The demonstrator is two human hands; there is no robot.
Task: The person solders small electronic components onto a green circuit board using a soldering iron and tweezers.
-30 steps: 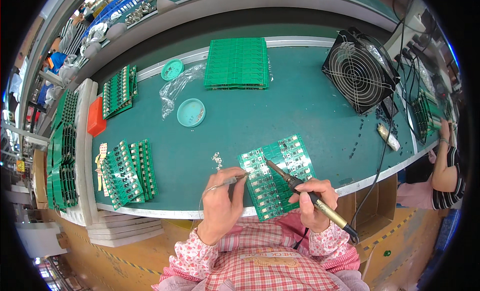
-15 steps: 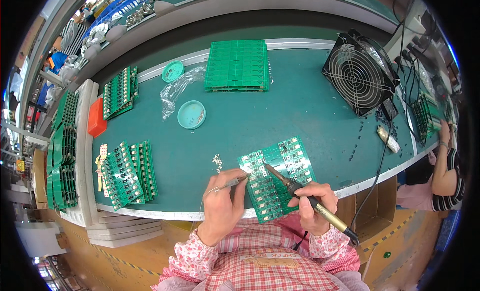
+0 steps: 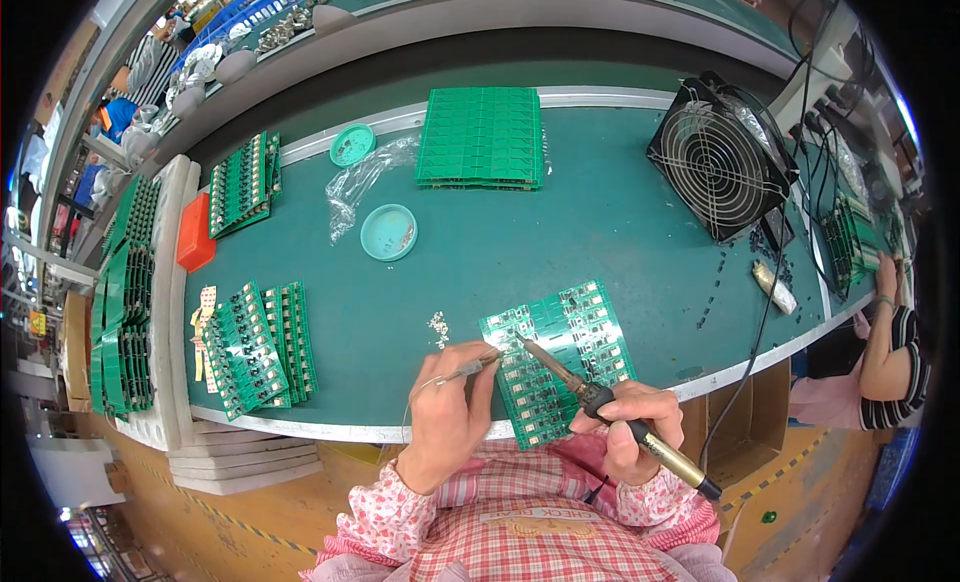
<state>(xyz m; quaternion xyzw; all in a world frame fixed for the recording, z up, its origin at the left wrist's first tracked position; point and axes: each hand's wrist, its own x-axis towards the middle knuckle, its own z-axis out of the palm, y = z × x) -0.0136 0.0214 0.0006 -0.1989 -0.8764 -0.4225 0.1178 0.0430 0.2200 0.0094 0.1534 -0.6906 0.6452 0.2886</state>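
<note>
A green circuit board (image 3: pixel 553 327) with rows of small parts lies in front of me at the table's near edge. My right hand (image 3: pixel 632 427) is closed round the handle of a soldering iron (image 3: pixel 556 366), whose tip points at the board's upper left part. In my left hand (image 3: pixel 447 407) a slim grey tube (image 3: pixel 466 370) is pinched, its front end at the board's left edge. A thin wire, seemingly solder, trails from its back end. Whether the iron's tip touches the board I cannot tell. Tiny loose parts (image 3: pixel 438 329) lie just left of the board.
A black fan (image 3: pixel 712 167) stands at the right. Stacked boards (image 3: pixel 480 140) lie at the back, others (image 3: pixel 250 352) at the left. Two turquoise dishes, the nearer (image 3: pixel 389 232) holding bits, sit beyond my left hand. A co-worker's arm (image 3: pixel 880 337) shows at far right.
The iron's tip has shifted slightly left over the board, and my right hand has turned a little with it. My left hand keeps its grip, almost unmoved. The whole view has shifted slightly.
</note>
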